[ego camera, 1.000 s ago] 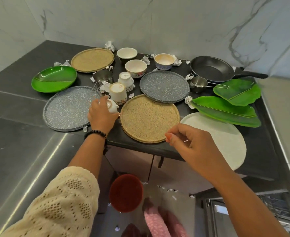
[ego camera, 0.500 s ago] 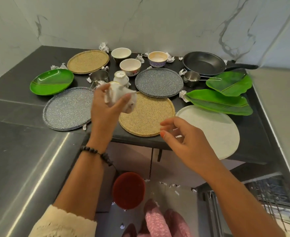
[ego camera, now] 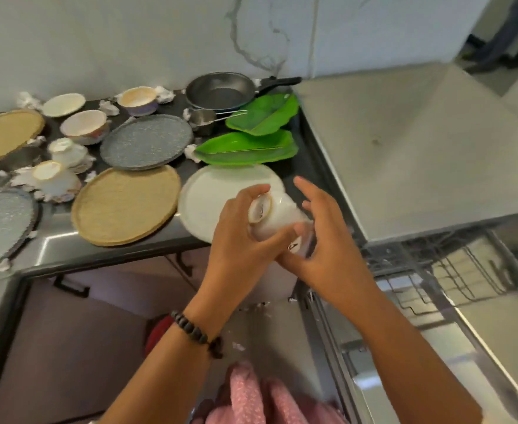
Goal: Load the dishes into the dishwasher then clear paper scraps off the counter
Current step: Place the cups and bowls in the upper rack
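Now we have the white cup (ego camera: 274,218) off the counter (ego camera: 123,255) and between both hands, where a second ago our left hand (ego camera: 245,237) was only closing on it among the dishes. That left hand curls round the cup from the near side, thumb across its wall and fingertips up at its foot, so the cup lies tilted with its base toward the wall. Our right hand (ego camera: 328,240) comes in from the other side with the fingers loosely spread; its thumb looks to touch the cup's mouth end, but we cannot tell whether it truly grips yet.

Just behind our hands lies the white plate (ego camera: 208,194), partly covered by them. To the left of it sits a tan plate (ego camera: 126,206), and beyond that a grey speckled plate (ego camera: 146,142), two upturned cups (ego camera: 52,175) and several bowls (ego camera: 84,125). Farther from us are two green leaf dishes (ego camera: 245,146) and a dark frying pan (ego camera: 221,90), with crumpled paper scraps (ego camera: 109,107) scattered among everything.

To the right of our hands, and lower, the dishwasher rack (ego camera: 453,270) stands pulled out and bare in the part we can see. Our view has swung toward it, so we judge that loading has only begun: this cup goes in first, nearly every dish still waits, and the scraps come afterwards.
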